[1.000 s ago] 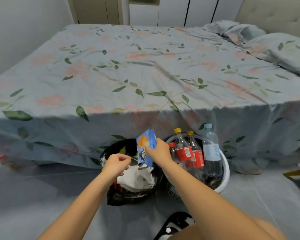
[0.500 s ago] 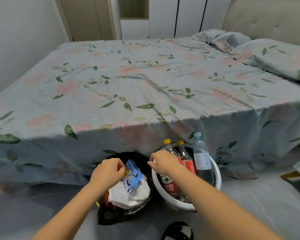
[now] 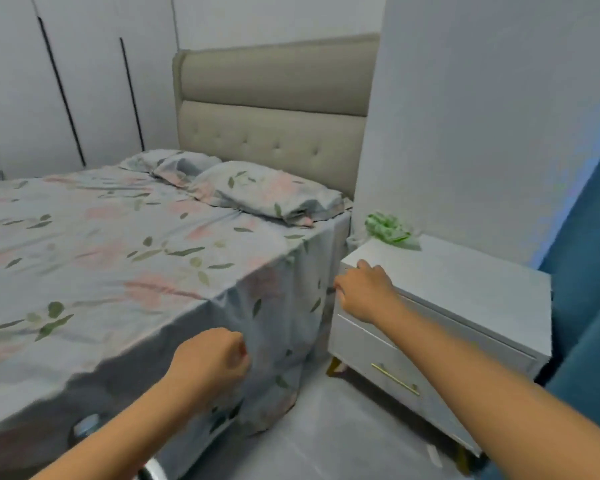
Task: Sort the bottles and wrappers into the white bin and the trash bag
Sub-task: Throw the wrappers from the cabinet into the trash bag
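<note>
Green crinkly wrapper (image 3: 390, 230) on the white nightstand (image 3: 465, 282) looks light and soft, best pinched mid-bunch by the empty, loosely open right hand (image 3: 364, 292).

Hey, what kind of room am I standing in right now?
Almost certainly a bedroom. There is a bed made up with a floral sheet and pillows, a padded headboard behind it, and a white nightstand with a drawer beside it.
</note>
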